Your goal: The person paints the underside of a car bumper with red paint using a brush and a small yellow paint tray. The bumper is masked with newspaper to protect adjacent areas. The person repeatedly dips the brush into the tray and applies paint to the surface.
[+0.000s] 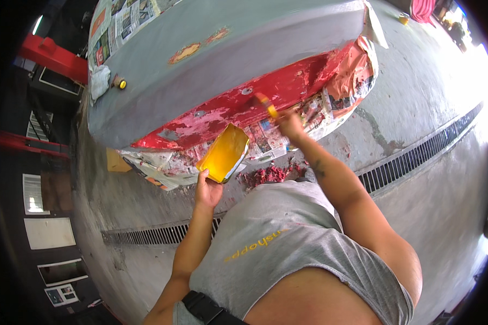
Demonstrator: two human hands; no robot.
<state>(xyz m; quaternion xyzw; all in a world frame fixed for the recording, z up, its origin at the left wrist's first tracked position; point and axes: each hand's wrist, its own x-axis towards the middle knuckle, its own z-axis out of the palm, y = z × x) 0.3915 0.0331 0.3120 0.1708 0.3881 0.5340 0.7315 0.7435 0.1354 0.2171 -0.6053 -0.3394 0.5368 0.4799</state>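
My left hand [208, 189] grips the lower edge of a yellow cut-open container [225, 154], its open side turned up and a yellowish inside showing. In my right hand [291, 124] is a paintbrush [268, 106] with a yellow handle, its tip against or just over the red band [287, 81] of a vehicle body. Patches of that band look pinkish, wrinkled or scraped to bare metal. Above the band lies a smooth grey panel [244, 49] with two worn spots of bare filler. Motion blurs the brush a little.
Newspaper [265, 135] masks the body's lower edge. Red flakes [271, 173] are heaped on the concrete floor at my feet. A white rag [99, 81] and a small yellow-ended object [122, 84] rest on the grey panel. A floor drain grate [423, 149] runs across; a red lift arm [54, 58] stands left.
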